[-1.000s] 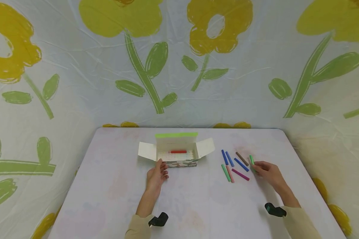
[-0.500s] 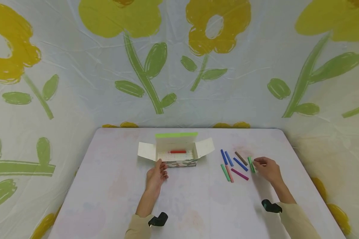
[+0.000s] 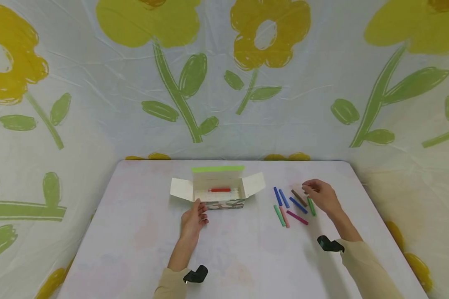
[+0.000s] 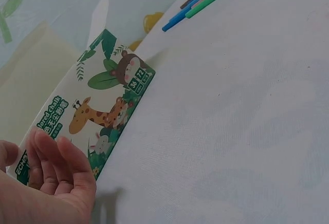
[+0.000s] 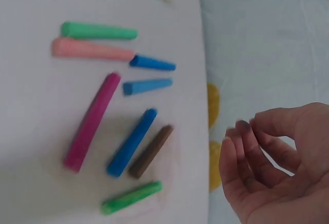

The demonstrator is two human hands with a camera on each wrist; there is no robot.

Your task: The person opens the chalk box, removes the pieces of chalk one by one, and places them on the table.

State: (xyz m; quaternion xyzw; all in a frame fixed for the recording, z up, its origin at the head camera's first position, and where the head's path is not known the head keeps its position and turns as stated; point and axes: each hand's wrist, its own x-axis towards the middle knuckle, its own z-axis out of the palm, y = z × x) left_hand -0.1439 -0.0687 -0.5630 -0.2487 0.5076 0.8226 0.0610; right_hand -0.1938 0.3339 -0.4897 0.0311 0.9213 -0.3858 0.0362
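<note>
A cardboard box of colored chalk [image 3: 224, 204] stands with its flaps spread, pale sticks lined up inside and a red chalk [image 3: 220, 190] lying across them. My left hand [image 3: 191, 220] holds its front wall near the left corner, thumb at the upper edge and fingers against the printed face [image 4: 95, 118]. My right hand [image 3: 323, 196] hovers by the loose chalks, fingers loosely bent and nothing between them; one fingertip has a dark smudge. Nearest it are a green chalk [image 5: 131, 197] and a brown chalk [image 5: 151, 151]. A magenta chalk [image 3: 297, 217] lies nearer me.
Blue chalks [image 3: 277, 196], a mint green chalk [image 3: 279, 215] and a pink chalk [image 3: 284, 216] are loose on the white table [image 3: 232, 257]. The box's side flaps [image 3: 254, 184] stick outward. A flower-printed cloth [image 3: 142, 83] hangs behind the table.
My right hand has let go of the green chalk, which now lies beside the brown one, and has moved away from me and slightly left. The left hand stays at the box.
</note>
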